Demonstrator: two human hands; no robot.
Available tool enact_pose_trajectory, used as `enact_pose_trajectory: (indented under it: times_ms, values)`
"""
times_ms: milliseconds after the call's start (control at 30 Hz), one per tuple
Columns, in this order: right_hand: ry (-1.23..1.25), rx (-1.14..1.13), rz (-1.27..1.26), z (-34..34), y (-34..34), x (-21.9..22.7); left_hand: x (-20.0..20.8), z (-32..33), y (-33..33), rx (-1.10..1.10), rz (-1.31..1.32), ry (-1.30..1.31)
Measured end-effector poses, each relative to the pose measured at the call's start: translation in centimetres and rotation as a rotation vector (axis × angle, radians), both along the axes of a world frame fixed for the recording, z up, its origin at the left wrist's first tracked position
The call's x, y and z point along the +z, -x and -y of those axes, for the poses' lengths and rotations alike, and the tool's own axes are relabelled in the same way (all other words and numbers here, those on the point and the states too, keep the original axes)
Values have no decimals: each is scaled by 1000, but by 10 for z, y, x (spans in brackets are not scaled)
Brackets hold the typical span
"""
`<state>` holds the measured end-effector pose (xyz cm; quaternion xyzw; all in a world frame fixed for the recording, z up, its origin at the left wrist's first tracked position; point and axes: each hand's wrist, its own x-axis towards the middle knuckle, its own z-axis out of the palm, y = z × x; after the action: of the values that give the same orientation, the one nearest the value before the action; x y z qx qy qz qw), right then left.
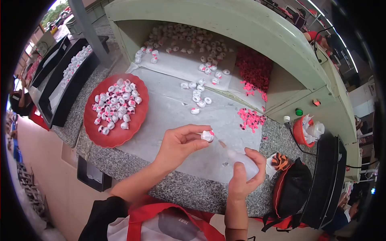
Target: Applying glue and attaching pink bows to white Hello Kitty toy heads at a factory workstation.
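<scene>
Between the thumb and fingers of my left hand (177,143) is a small white rounded piece (207,136) with a pink spot on its upper edge. My right hand (245,176) is wrapped round a translucent white squeeze bottle (246,164), tilted so its thin nozzle (222,143) points at the piece. From this view I cannot tell whether the tip touches it. Several loose white ring-like pieces (196,99) lie beyond my hands on the sheet-covered worktop (161,100), with a scatter of small pink parts (251,119) to their right.
On the left stands a red scalloped plate (89,116) heaped with white-and-pink pieces. A pale green hooded cabinet (225,20) spans the back, with more white pieces and dark pink parts inside. At right are a small red basket (299,132) and a black bag (294,188).
</scene>
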<state>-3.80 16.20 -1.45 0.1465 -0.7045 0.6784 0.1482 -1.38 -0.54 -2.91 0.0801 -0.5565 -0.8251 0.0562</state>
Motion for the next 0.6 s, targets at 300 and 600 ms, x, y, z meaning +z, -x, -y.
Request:
enact_pose_trajectory:
  times_ms: [300,600]
  values:
    - [-255,113,-368,-4,-12,1,-3,-11,-6,50,-63,41]
    - [-286,116,-416,-3,-5,3,-4,-12,-6,40,-61,32]
